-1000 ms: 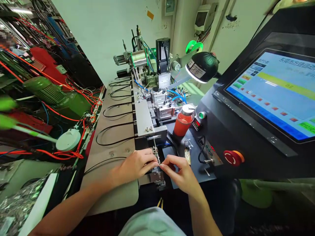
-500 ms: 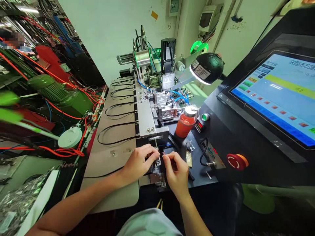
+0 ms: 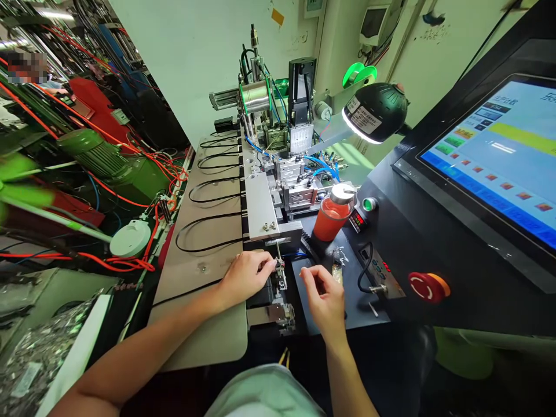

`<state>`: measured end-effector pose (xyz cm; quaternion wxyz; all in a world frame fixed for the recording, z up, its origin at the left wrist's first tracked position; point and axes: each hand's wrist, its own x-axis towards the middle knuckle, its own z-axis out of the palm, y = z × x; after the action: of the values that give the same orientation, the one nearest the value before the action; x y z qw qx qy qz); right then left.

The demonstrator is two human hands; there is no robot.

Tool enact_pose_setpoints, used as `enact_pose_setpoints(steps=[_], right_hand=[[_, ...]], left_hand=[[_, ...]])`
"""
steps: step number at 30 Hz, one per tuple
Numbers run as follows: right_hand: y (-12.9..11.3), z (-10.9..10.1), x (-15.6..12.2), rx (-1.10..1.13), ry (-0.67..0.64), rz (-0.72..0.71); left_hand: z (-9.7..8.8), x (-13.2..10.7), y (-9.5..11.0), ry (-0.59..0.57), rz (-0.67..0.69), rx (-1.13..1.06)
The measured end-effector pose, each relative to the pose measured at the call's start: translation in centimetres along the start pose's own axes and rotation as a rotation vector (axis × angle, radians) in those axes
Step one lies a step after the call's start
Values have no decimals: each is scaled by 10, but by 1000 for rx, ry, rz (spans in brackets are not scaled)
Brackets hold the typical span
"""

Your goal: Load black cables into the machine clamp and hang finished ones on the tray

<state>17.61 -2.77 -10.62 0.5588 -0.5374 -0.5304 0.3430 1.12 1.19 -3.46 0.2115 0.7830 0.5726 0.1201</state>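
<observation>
My left hand (image 3: 247,278) rests at the inner edge of the beige machine top. Its thumb and forefinger are closed together at the small metal fixture (image 3: 281,278), beside a tiny reddish spot; whatever they pinch is too small to make out. To the right of the fixture, apart from it, my right hand (image 3: 325,295) hovers over the dark panel. Its thumb and forefinger tips meet in a pinch, and anything between them is too small to see. A metal block (image 3: 282,234) with a thin rod stands just beyond the fixture.
An orange-red jar (image 3: 330,219) with a metal lid stands beyond my right hand, under a lit lamp (image 3: 376,113). A touchscreen (image 3: 504,150) and a red stop button (image 3: 428,287) are at right. Black cables (image 3: 204,217) loop over the beige top. A blurred green fan (image 3: 21,179) is at left.
My right hand has moved right, away from the fixture and my left hand. The left fingertips stay at the fixture. The whole view has shifted slightly.
</observation>
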Motion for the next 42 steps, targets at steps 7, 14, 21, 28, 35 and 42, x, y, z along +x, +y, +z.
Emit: enact_pose_setpoints(steps=[7, 14, 21, 28, 35, 42], right_hand=[[1, 13, 20, 7, -196, -68], [0, 18, 19, 33, -147, -57], [6, 12, 13, 23, -114, -30], [8, 14, 18, 16, -156, -50], [-5, 13, 10, 6, -130, -153], [-9, 14, 2, -13, -108, -240]], left_hand=[[0, 5, 5, -28, -30, 21], [1, 0, -1, -19, 12, -20], [1, 2, -3, -29, -4, -34], [0, 2, -1, -39, -27, 1], [1, 2, -3, -36, 4, -34], [1, 0, -4, -28, -4, -24]])
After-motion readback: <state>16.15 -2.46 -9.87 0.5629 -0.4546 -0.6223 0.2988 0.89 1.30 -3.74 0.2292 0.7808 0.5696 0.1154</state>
